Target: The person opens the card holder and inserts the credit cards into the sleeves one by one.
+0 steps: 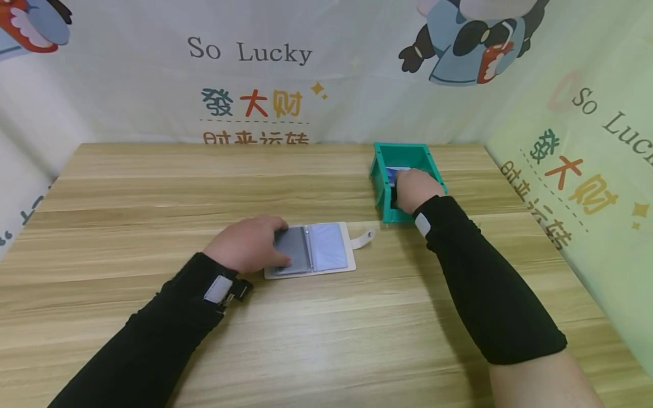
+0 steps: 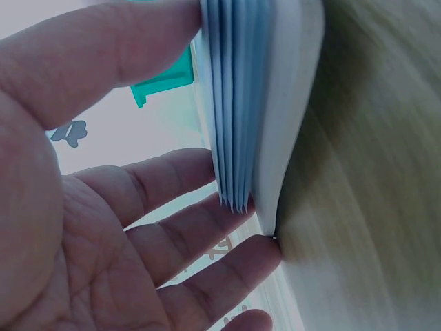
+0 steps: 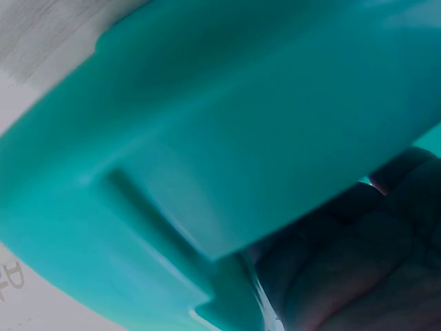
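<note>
A small card album (image 1: pixel 326 246) lies spread on the table with its clear sleeves facing up. My left hand (image 1: pixel 245 245) rests on its left side, the thumb touching the sleeves (image 2: pixel 234 103) and fairly straight fingers meeting the far end of the pages and cover. To the right, my right hand (image 1: pixel 417 190) reaches down into a green plastic bin (image 1: pixel 403 148). Beside that hand, a flat blue-and-white item (image 1: pixel 393 175) shows inside the bin. The bin's wall (image 3: pixel 241 138) covers most of the right wrist view, and the right fingertips are hidden.
The wooden table (image 1: pixel 326 334) meets a printed cloth backdrop (image 1: pixel 153 85) at the back and sides. From the album's right edge a white strap (image 1: pixel 363 239) with a snap sticks out toward the bin.
</note>
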Demonstrator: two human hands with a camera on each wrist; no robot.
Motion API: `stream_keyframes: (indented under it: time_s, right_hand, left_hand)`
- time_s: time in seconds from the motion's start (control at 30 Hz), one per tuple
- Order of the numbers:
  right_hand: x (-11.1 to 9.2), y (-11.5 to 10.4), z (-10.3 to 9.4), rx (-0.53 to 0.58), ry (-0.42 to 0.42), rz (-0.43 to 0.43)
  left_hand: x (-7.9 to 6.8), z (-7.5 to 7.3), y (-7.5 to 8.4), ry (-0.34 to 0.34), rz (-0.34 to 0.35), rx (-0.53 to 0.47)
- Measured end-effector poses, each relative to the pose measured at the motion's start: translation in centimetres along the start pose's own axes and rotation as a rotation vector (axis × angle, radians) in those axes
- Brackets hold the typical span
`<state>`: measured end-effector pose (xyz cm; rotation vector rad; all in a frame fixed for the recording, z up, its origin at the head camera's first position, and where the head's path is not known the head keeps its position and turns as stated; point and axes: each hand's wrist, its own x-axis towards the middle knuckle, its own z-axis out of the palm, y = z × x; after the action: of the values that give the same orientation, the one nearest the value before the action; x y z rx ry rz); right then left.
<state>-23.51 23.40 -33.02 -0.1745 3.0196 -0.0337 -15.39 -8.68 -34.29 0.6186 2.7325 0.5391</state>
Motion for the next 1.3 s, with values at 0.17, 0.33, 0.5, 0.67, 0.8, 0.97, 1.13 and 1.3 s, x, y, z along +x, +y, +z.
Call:
stream_keyframes:
  time_s: [0.17,0.33,0.5,0.67,0.8,0.97,1.13,1.3]
  right_hand:
    - [0.1,0.1,0.1,-0.010,0.043,0.009]
    - [0.0,0.1,0.0,-0.025,0.087,-0.012]
    - [0.0,0.3,-0.3,-0.009,0.120,-0.031]
    - [-0.1,0.7,-0.7,0.058,0.097,-0.072]
    - [-0.4,1.0,-1.1,0.122,0.082,-0.111]
    - [-0.8,1.5,-1.5,0.137,0.111,-0.144]
    - [-1.4,2.0,-1.8,0.169,0.170,-0.129]
    - [-2.1,2.3,-2.1,0.258,0.229,-0.061]
  left_hand:
    - [0.1,0.0,0.0,-0.003,-0.003,-0.002]
    - [0.1,0.1,-0.1,-0.003,-0.001,0.002]
    - [0.1,0.2,-0.1,0.003,-0.001,0.003]
    - [0.1,0.2,-0.1,0.002,0.000,0.003]
    - [0.1,0.2,-0.1,-0.002,0.000,0.002]
    - [0.1,0.1,0.0,-0.004,-0.002,0.002]
    - [0.1,0.2,-0.1,0.000,0.001,0.001]
    - [0.1,0.2,0.0,0.002,0.000,-0.005]
